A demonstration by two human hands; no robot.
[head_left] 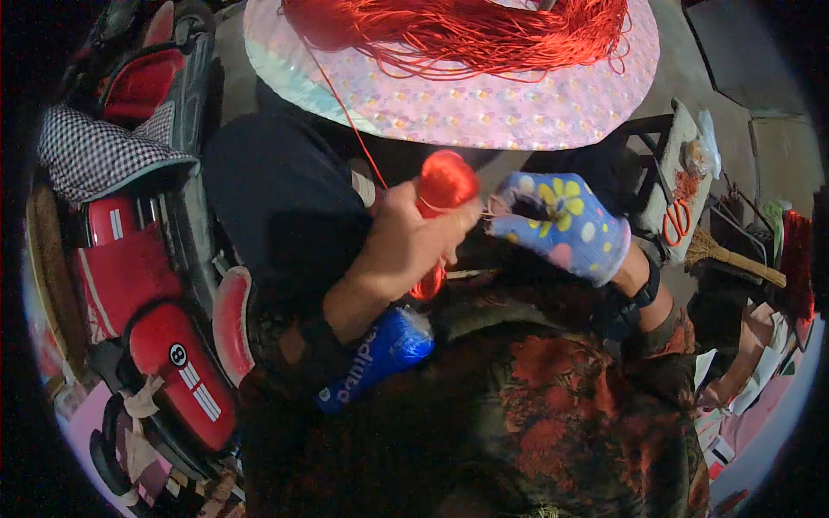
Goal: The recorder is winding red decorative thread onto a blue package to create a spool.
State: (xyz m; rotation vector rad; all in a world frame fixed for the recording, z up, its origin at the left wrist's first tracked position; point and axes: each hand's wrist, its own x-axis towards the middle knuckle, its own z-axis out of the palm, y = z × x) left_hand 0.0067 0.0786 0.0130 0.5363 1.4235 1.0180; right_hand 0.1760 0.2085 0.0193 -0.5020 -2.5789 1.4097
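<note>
One red cord bundle (447, 177), held in the bare left hand (393, 246), seemingly at a binding step, the gloved right hand (561, 220) curled narrow alongside (grip on the thin strand (487, 210): cannot tell); next move needs steady tension.

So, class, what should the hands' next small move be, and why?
Probably the gloved right hand should gently draw the thin strand snug: it seems to run from those fingertips toward the red cord bundle, which the bare left hand grips.
</note>
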